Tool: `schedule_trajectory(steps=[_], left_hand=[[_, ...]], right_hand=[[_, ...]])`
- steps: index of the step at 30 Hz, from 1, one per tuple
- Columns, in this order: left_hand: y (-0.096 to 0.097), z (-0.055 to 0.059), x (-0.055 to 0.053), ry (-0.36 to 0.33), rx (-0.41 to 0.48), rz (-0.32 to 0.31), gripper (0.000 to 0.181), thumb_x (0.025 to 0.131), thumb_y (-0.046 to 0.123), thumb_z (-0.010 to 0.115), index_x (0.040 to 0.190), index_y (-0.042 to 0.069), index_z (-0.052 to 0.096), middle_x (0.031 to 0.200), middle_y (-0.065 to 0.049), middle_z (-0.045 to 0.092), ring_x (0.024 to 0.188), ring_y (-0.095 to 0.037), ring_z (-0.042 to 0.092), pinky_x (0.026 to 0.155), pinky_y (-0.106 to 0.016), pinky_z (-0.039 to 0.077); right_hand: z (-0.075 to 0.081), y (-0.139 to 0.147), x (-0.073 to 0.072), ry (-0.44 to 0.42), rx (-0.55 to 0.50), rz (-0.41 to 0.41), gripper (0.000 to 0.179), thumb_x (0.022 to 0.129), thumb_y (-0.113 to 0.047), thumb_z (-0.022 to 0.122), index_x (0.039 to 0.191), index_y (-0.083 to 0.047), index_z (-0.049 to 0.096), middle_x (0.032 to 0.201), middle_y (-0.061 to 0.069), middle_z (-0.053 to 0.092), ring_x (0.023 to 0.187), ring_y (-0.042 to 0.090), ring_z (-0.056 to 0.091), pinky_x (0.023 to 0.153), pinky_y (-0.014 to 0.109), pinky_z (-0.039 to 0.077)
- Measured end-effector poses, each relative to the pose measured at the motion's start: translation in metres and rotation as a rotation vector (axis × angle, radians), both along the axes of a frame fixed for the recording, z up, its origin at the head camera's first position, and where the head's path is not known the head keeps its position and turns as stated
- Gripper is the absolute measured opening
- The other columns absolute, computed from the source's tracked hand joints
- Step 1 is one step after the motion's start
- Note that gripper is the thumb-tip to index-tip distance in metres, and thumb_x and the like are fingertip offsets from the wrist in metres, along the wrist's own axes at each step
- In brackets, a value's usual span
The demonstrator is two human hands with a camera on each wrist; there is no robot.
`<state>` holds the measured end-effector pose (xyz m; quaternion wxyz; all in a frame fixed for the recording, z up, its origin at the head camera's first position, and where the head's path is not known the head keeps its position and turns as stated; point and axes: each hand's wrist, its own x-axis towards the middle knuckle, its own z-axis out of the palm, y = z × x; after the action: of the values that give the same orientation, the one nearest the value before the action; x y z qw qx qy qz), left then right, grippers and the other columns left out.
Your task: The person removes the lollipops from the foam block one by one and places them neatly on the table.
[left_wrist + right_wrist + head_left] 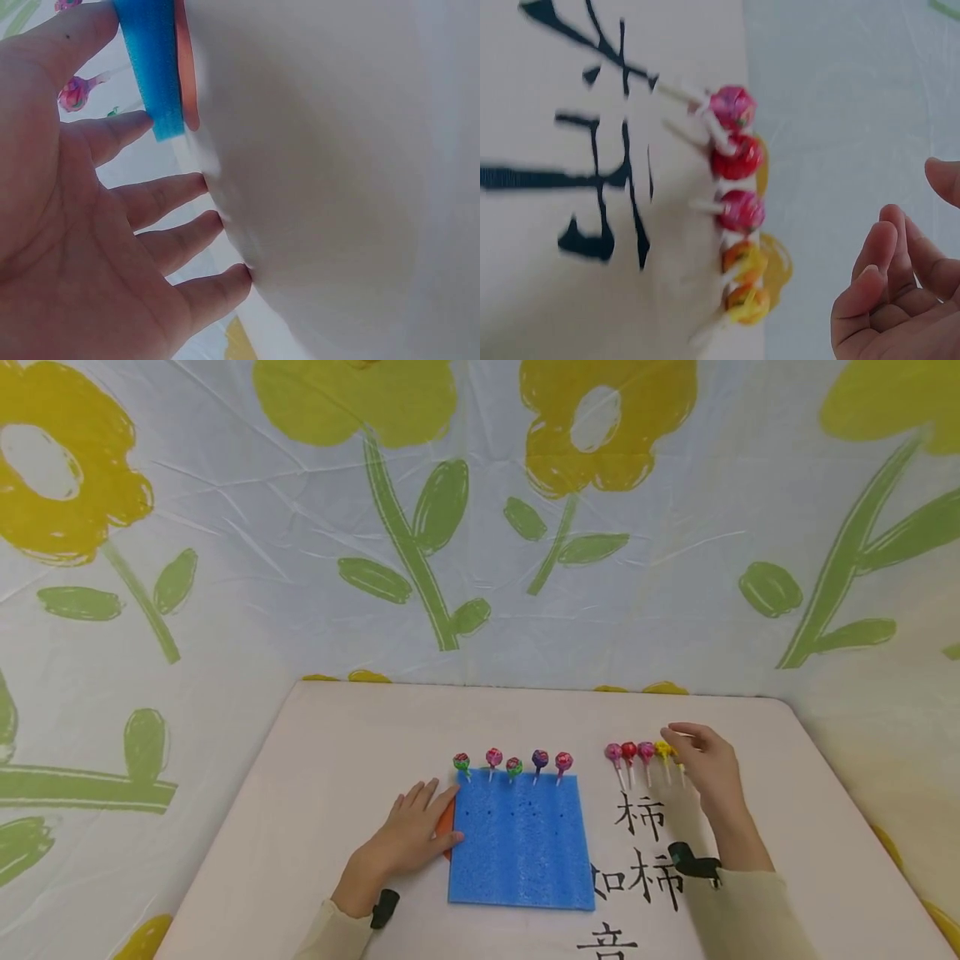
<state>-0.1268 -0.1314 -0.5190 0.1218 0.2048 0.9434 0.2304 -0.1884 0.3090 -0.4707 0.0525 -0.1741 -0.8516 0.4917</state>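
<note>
My left hand [411, 831] rests at the left side of a blue foam board [517, 860], its fingers spread. In the left wrist view the thumb and index finger touch the foam [154, 67] while other fingertips rest on the tabletop. Several wrapped lollipops [540, 760] stand in a row along the board's far edge. My right hand [708, 772] hovers by a second row of lollipops [646, 752] lying on the table. In the right wrist view its thumb stands apart from the bent fingers [874, 289], with nothing between. Pink, red and yellow wrappers [746, 304] show in that row.
Small dark holes [513, 814] dot the board. An orange piece [446, 822] peeks out under its left side. Large black characters [641, 818] are on the white table [360, 735] to the right. A flower-print cloth [480, 568] hangs behind.
</note>
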Motion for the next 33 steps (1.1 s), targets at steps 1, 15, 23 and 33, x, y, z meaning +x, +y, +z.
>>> schedule_trajectory(steps=[1,15,23,33], left_hand=[[0.0,0.0,0.0,0.002,-0.001,-0.002,0.074,0.099,0.049,0.059,0.158,0.014,0.032,0.159,-0.024,0.025,0.146,-0.047,0.019,0.112,-0.068,0.017],[0.002,0.005,-0.001,-0.002,-0.003,-0.001,0.073,0.098,0.047,0.061,0.157,0.013,0.033,0.158,-0.025,0.026,0.145,-0.048,0.02,0.111,-0.068,0.018],[0.001,0.003,-0.001,-0.009,0.009,0.003,0.074,0.098,0.047,0.061,0.157,0.014,0.033,0.159,-0.025,0.026,0.145,-0.048,0.02,0.111,-0.068,0.018],[0.001,-0.001,-0.001,0.003,0.001,-0.001,0.074,0.098,0.05,0.06,0.158,0.015,0.032,0.159,-0.024,0.025,0.146,-0.047,0.019,0.111,-0.068,0.017]], right_hand=[[0.001,-0.003,0.002,0.016,-0.008,0.011,0.063,0.099,-0.052,0.056,0.14,-0.005,0.055,0.123,0.02,0.056,0.099,0.03,0.055,0.077,0.033,0.045],[-0.005,-0.068,0.012,0.055,-0.325,0.18,0.057,0.099,-0.045,0.061,0.135,-0.001,0.055,0.124,0.022,0.057,0.102,0.027,0.06,0.082,0.027,0.056],[-0.019,-0.099,0.018,0.072,-0.475,0.23,0.053,0.1,-0.039,0.062,0.138,-0.003,0.052,0.133,0.016,0.051,0.12,0.039,0.052,0.091,0.033,0.053],[-0.031,-0.114,0.024,0.065,-0.463,0.289,0.048,0.101,-0.025,0.062,0.14,0.001,0.051,0.126,0.022,0.054,0.119,0.037,0.056,0.093,0.039,0.053]])
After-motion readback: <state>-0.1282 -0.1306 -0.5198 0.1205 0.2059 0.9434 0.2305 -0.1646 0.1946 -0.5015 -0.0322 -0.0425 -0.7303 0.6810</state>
